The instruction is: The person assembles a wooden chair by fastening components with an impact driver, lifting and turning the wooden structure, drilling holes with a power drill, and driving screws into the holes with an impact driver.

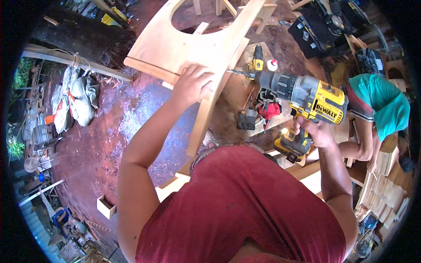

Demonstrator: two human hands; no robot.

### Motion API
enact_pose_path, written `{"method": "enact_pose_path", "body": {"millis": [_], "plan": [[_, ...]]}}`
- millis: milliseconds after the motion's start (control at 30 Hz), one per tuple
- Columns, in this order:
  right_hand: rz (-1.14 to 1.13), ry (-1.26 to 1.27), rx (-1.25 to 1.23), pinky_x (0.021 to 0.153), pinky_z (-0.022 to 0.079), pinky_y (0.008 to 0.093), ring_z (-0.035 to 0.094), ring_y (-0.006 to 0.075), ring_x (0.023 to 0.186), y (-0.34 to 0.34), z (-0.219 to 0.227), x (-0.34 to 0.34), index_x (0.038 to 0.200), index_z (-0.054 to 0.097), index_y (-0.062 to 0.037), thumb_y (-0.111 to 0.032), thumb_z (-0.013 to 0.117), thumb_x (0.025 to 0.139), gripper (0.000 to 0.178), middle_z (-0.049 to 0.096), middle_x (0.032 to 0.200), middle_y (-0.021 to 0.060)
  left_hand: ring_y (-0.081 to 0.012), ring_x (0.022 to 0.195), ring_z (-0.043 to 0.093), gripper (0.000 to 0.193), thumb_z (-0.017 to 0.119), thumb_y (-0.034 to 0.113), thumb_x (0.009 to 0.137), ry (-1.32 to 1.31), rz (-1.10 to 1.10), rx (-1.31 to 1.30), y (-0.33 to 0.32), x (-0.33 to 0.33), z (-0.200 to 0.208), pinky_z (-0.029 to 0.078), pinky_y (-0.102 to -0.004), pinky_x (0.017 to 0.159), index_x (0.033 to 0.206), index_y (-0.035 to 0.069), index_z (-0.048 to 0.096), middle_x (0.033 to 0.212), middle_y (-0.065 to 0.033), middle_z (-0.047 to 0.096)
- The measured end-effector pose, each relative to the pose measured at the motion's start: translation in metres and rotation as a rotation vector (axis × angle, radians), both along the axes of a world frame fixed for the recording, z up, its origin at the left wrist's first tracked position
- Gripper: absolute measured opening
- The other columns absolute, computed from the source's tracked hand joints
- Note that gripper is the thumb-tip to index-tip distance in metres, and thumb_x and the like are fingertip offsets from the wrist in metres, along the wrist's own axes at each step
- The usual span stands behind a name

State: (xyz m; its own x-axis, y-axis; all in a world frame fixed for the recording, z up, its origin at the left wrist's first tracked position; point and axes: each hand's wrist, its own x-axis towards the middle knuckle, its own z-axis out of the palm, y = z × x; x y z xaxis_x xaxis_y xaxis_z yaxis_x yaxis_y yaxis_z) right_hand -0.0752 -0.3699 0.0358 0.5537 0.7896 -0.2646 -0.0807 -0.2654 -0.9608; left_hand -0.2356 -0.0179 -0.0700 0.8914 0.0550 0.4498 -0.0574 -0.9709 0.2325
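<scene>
Steadying the wooden panel (197,49), apparently, the left hand (193,83) is laid on its near edge, grip unclear; right of it, the drill (302,92) is clasped in the right hand (318,130), bit (240,73) panelward.

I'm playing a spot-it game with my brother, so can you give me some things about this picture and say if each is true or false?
1. The right hand holds a yellow and grey drill. True.
2. The left hand hangs in the air, touching nothing. False: it is on the pale wooden piece.
3. That wooden piece has a large rounded opening in it. True.
4. The other person's shirt is all yellow. False: it is mostly teal.
5. A second drill is beside a white bottle with a red top. True.
</scene>
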Motion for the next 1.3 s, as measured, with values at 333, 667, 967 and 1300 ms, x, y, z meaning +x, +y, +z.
{"method": "enact_pose_path", "body": {"millis": [333, 667, 967, 1300], "plan": [[0.034, -0.038, -0.043, 0.059, 0.049, 0.028, 0.058, 0.0138, 0.065, -0.005, -0.007, 0.0, 0.095, 0.058, -0.002, -0.01, 0.063, 0.087, 0.012, 0.061, 0.076, 0.0041, -0.0291, 0.097, 0.055, 0.017, 0.069, 0.009, 0.07, -0.059, -0.022, -0.275, 0.014, 0.017, -0.005, 0.043, -0.0402, 0.088, 0.086, 0.006, 0.064, 0.094, -0.01, 0.061], [0.05, -0.17, -0.13, 0.06, 0.048, 0.0284, 0.057, 0.0135, 0.065, 0.028, 0.017, -0.007, 0.091, 0.055, -0.0031, -0.013, 0.062, 0.09, 0.012, 0.058, 0.072, 0.0038, -0.0251, 0.099, 0.054, 0.013, 0.067, 0.013, 0.074, 0.006, -0.158, -0.14, 0.028, 0.01, -0.008, 0.042, -0.0387, 0.086, 0.086, 0.009, 0.064, 0.097, -0.0046, 0.06], [0.182, -0.171, -0.204, 0.058, 0.047, 0.0267, 0.056, 0.0109, 0.065, 0.053, 0.034, -0.001, 0.095, 0.055, -0.0038, -0.012, 0.064, 0.088, 0.014, 0.057, 0.075, 0.0026, -0.0242, 0.113, 0.05, 0.03, 0.068, 0.018, 0.073, 0.049, -0.17, -0.076, 0.029, -0.007, 0.002, 0.036, -0.0403, 0.094, 0.103, 0.015, 0.063, 0.112, -0.0042, 0.057], [0.221, -0.244, -0.309, 0.055, 0.045, 0.0264, 0.053, 0.0108, 0.06, 0.074, 0.048, -0.003, 0.093, 0.056, -0.003, -0.01, 0.065, 0.087, 0.013, 0.056, 0.073, 0.0024, -0.023, 0.111, 0.051, 0.045, 0.071, 0.015, 0.068, 0.03, -0.057, -0.223, 0.018, -0.002, 0.003, 0.038, -0.0399, 0.092, 0.112, 0.013, 0.061, 0.112, -0.0044, 0.057]]}}
